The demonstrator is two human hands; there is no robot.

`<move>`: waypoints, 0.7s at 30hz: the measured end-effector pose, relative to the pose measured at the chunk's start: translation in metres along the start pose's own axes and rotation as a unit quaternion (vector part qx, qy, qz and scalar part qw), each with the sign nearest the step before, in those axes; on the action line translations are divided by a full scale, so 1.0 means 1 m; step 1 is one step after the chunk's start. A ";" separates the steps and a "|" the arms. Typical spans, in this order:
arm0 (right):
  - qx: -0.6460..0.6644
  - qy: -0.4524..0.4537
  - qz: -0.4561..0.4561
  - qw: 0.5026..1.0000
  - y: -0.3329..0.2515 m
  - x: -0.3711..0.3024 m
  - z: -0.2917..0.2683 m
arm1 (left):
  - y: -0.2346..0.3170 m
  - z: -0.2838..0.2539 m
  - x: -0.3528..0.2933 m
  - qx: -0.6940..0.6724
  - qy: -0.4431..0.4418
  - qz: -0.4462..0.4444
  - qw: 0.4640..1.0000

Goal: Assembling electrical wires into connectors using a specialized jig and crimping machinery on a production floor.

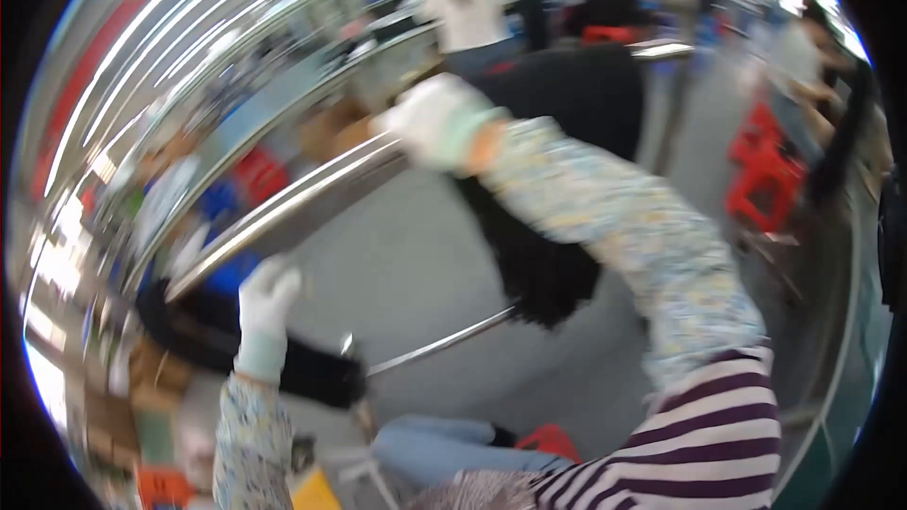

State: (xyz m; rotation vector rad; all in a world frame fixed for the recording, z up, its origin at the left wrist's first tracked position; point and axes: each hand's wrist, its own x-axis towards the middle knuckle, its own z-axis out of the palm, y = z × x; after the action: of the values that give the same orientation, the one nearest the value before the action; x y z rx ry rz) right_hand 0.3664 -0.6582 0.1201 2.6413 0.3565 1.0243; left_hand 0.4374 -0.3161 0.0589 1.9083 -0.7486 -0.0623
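Observation:
My right hand (439, 123), in a white glove with a pale green cuff, is closed over a shiny metal rail (283, 203), at the edge of a black cloth (576, 94). The cloth drapes over the rail and hangs below my forearm, ending in a ragged lower edge. Whether my fingers also pinch the cloth is blurred. My left hand (267, 297), gloved the same way, is raised on the near side of the rail, apart from it. Its fingers are smeared by motion. Behind that wrist a second black length of fabric (316, 373) hangs from the rail's left end.
A thinner metal bar (439, 345) runs low across the frame. Red stools (765, 170) stand at the right, near a seated person (803, 66). More people sit or stand at the back. Cardboard boxes (156, 373) and an orange crate (162, 486) are at the lower left.

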 end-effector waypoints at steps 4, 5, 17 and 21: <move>-0.011 -0.060 0.021 0.998 0.023 -0.002 0.002 | 0.052 -0.103 -0.025 -0.157 0.187 -0.024 0.969; -0.006 -0.041 0.013 0.999 0.024 0.000 0.012 | 0.060 -0.139 -0.041 -0.141 0.211 -0.012 0.967; 0.466 0.012 -0.014 0.885 -0.155 0.087 0.001 | 0.189 -0.238 -0.215 0.042 0.308 -0.013 0.950; 0.662 -0.191 0.012 0.725 -0.274 0.158 0.068 | 0.214 -0.176 -0.241 0.138 0.294 -0.090 0.942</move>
State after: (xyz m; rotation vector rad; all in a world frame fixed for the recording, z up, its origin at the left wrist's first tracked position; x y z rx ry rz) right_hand 0.4924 -0.3639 0.0732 3.9220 1.3590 0.0131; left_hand 0.2070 -0.1045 0.2519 2.1008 -0.1799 0.5047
